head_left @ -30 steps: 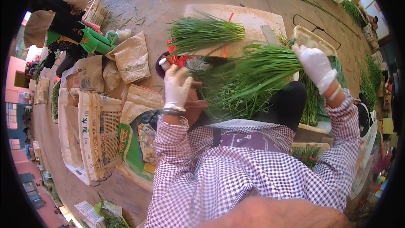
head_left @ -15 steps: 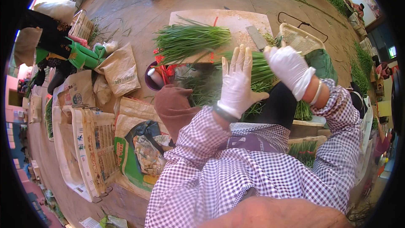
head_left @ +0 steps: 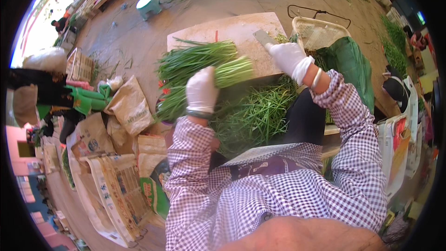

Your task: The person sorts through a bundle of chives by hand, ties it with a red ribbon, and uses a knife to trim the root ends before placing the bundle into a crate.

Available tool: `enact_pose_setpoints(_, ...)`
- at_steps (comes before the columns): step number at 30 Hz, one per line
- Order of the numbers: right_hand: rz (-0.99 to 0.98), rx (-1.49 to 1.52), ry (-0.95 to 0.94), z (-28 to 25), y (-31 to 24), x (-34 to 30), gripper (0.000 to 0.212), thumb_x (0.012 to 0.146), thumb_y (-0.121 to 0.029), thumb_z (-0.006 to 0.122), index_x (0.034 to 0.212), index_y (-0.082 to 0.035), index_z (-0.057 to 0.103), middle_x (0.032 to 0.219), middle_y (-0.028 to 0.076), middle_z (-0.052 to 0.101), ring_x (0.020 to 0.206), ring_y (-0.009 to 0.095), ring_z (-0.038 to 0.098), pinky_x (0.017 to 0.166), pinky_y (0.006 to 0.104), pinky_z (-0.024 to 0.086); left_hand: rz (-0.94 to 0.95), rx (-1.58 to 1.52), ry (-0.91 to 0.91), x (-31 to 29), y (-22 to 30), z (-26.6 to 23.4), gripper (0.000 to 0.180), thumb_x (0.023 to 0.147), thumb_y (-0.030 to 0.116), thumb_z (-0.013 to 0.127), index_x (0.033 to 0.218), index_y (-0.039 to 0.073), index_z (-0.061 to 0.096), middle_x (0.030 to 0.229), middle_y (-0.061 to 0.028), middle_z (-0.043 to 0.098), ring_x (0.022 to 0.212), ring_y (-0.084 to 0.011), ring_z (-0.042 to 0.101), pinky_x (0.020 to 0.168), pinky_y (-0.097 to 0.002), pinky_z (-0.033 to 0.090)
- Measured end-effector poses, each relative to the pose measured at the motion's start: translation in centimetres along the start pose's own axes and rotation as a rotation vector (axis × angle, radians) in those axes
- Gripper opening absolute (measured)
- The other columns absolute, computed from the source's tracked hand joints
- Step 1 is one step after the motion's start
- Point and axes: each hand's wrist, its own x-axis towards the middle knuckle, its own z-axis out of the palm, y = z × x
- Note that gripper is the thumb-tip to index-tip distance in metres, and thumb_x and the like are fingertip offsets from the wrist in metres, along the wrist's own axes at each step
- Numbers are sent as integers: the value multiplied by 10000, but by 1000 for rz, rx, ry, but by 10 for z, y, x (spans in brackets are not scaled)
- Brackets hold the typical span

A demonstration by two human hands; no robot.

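Observation:
My left hand (head_left: 202,90), in a white glove, is closed round a bunch of chives (head_left: 233,71), its pale stalk ends pointing right over the near edge of a pale board (head_left: 253,23). Behind it lies another bundle of chives (head_left: 197,56) on the board. At the board's right side my gloved right hand (head_left: 289,58) is closed at the near end of a cleaver (head_left: 263,37), whose grey blade points away to the left; its handle is hidden in the hand. Loose green leaves (head_left: 258,114) are heaped between the board and my lap.
A cream plastic basket (head_left: 320,31) and a green mesh sack (head_left: 350,67) stand right of the board. At the left are a paper sack (head_left: 132,107) and white crates (head_left: 109,195). A pale green stool (head_left: 148,6) stands beyond the board.
My left hand has gone from spread fingers to gripping a bunch of chives, now further left. My right hand has moved left onto the cleaver. The whole view has shifted somewhat.

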Motion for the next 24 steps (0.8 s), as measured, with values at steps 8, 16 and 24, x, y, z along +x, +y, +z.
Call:
enact_pose_setpoints(8,219,619,-208,183,54,69,246,818,-201,637,1045,-113,669,981,147,688,960,322,651,842,413,506,36,197,-259,66,-70,78,228,775,187,677,939,88,553,816,-121,608,805,-301,624,709,-413,499)
enact_pose_setpoints(16,510,1172,-33,332,42,131,362,792,-99,681,1151,-95,641,1128,158,656,1021,316,632,919,375,481,-27,-31,-380,136,-80,183,453,708,151,750,1123,108,573,966,-166,647,911,-344,632,794,-432,513)
enact_pose_setpoints(24,403,792,-276,265,40,128,261,848,-145,507,993,-67,709,1040,204,678,1009,360,644,901,417,479,-24,-132,-541,130,-114,192,591,659,268,800,1162,77,557,1014,-171,643,942,-348,623,823,-431,504)
